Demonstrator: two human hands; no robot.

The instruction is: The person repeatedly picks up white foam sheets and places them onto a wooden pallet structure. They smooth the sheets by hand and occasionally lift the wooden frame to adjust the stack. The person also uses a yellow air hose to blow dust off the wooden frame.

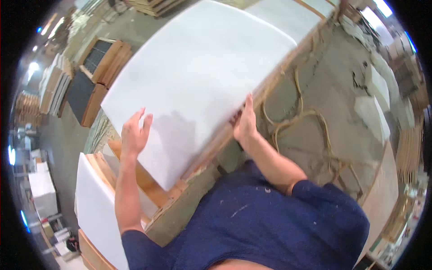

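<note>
Two hands in view, both bare, forearms rising from the sleeves of one navy shirt [270,216]. Left hand [133,135]: raised at the left edge of the large white panel [202,67], forearm nearly vertical in the view, fingers pointing away from the body, thumb apart from them; nothing held. Contact with the panel cannot be told; a shadow falls on the white face just to its right. Right hand [245,126]: at the panel's right edge, forearm slanting in from lower right, elbow bent, one digit extended upward along the edge; the other fingers are partly hidden, so whether they clamp the edge cannot be told. Panel count: one between the hands, lying across a wooden support [280,73], near corner pointing toward the body; one second white panel [96,202] at lower left, near the left forearm; one pale surface [288,18] beyond the far right corner. Also: two dark-faced wooden pieces [81,96] at left, well apart from the hands; yellowish hose [325,128] looped on the floor at right, number of lengths uncertain.
</note>
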